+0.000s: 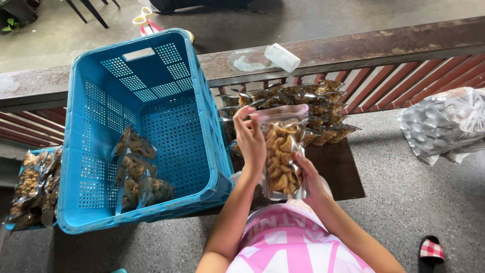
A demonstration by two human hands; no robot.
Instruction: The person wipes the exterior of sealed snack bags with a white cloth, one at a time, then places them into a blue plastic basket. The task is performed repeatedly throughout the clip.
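Note:
My left hand [249, 139] grips the upper left side of a clear pouch of golden-brown snacks [281, 156], fingers at its top strip. Under the pouch's lower right corner, my right hand [309, 177] supports it from beneath. The pouch is held upright above a dark small table [343, 172]. Behind it lies a stack of several filled snack pouches [303, 108] on that table. To the left, a blue perforated plastic crate [151, 101] leans tilted, holding several filled pouches [136, 172] at its lower end.
A rusty metal railing [353, 50] crosses the back, with a white block [282, 57] on it. More snack pouches [33, 189] sit in a tray at far left. A bag of silvery packs [442, 126] lies at right. A checked sandal [431, 251] is at bottom right.

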